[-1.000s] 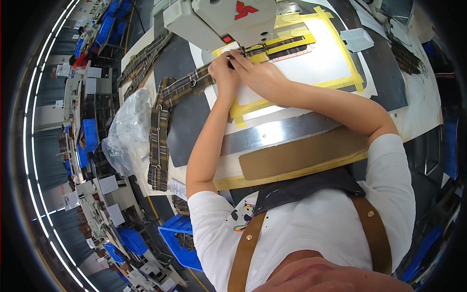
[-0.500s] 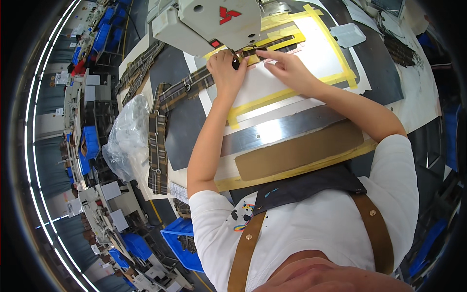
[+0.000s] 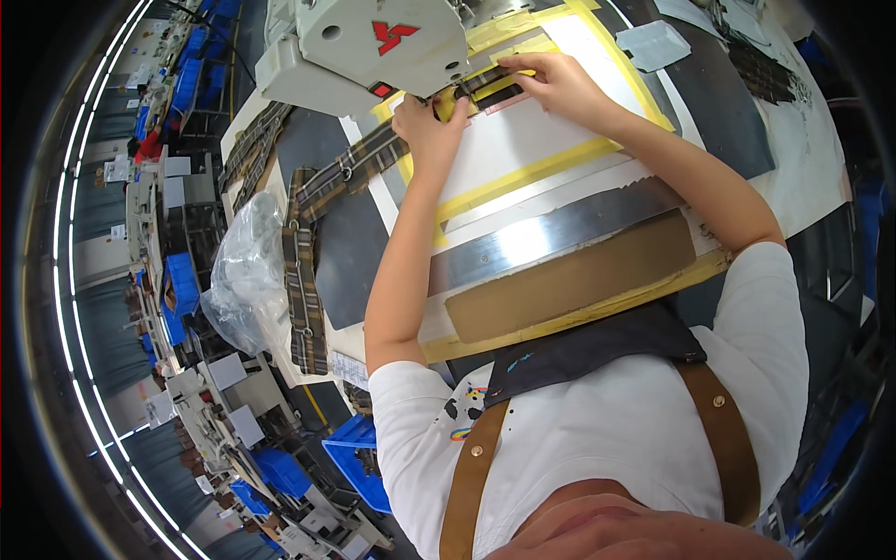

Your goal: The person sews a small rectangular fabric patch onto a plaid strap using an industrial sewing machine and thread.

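Note:
A long plaid strap [image 3: 366, 154] with metal rings runs in from the left to beneath the white sewing machine head [image 3: 373, 51]. My left hand [image 3: 431, 133] is curled over this strap just in front of the machine head, thumb pointing away from me; its fingertips are partly hidden. To its right, my right hand [image 3: 567, 91] pinches with thumb and index finger at the strap's far end, beside a narrow slot in the white sewing template [image 3: 523, 154]. Yellow tape edges the template. The exact contact under my right fingertips is too small to make out.
Strap lengths hang over the table's left side beside a clear plastic bag [image 3: 247, 271]; more straps [image 3: 257, 145] lie behind. A metal plate [image 3: 560, 229] and brown board [image 3: 569, 280] line the near edge. A blue crate [image 3: 359, 457] stands below left.
My right hand has moved away from the left hand, rightward and farther out along the slot. The left hand stays at the strap by the machine head. The whole view has shifted slightly.

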### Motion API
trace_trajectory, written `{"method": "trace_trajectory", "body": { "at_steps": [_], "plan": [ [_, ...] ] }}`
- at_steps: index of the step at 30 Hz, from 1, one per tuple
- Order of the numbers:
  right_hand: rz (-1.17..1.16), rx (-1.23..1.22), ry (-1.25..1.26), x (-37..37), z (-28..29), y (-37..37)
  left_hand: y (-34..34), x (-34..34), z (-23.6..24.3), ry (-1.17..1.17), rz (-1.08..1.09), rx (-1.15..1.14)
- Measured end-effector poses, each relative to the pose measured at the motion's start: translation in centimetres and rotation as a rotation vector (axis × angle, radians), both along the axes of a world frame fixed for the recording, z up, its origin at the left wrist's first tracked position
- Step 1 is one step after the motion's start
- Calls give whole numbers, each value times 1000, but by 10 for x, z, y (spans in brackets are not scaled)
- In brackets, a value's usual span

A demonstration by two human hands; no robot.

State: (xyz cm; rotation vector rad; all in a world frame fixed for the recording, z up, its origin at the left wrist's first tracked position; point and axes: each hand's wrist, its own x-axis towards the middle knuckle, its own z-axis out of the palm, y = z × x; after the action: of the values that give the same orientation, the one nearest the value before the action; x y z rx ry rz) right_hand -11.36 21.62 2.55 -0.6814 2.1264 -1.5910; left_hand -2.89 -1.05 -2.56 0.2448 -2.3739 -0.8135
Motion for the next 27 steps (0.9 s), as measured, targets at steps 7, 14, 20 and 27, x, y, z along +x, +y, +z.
{"method": "trace_trajectory", "body": {
  "at_steps": [7,14,20,27],
  "plan": [
    [-123,389,1340,-9,2,-14,6,0,6,-99,94,-218],
    [-63,252,1743,3,-6,-13,5,-1,-2,25,104,-49],
    [111,292,1709,3,-9,-9,12,-3,5,-179,91,91],
    [266,246,1352,-36,-17,6,18,-1,7,-160,92,-175]
  ]
}}
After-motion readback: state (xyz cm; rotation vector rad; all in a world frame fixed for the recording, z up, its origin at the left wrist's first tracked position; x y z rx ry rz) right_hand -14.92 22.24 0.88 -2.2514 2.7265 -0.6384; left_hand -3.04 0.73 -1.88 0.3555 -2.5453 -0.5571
